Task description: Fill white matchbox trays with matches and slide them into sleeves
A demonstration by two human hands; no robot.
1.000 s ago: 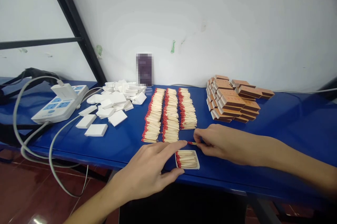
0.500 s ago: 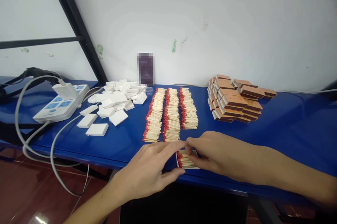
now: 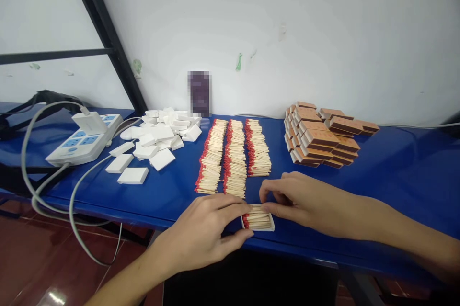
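At the front edge of the blue table lies a small white matchbox tray point(image 3: 272, 225) filled with red-headed matches point(image 3: 259, 220), heads to the left. My left hand point(image 3: 203, 229) grips the tray's left end between thumb and fingers. Over its right end, my right hand point(image 3: 309, 200) has the thumb tip at the matches near the back rim, the index finger bent and apart from the thumb. Nothing shows between those fingers. Just behind the hands, loose matches lie in three rows: a left row point(image 3: 212, 155), a middle row point(image 3: 235, 155) and a shorter right row point(image 3: 258, 150).
White box trays point(image 3: 158, 136) are heaped at the back left. Brown matchbox sleeves point(image 3: 316, 136) are stacked at the back right. A white power strip point(image 3: 84, 145) with a charger and cables sits far left. A blurred dark purple object point(image 3: 200, 95) leans on the wall.
My right hand has drawn slightly back to the right, its index finger lifting off the tray and parting from the thumb. More of the matches and tray now shows. My left hand stays put.
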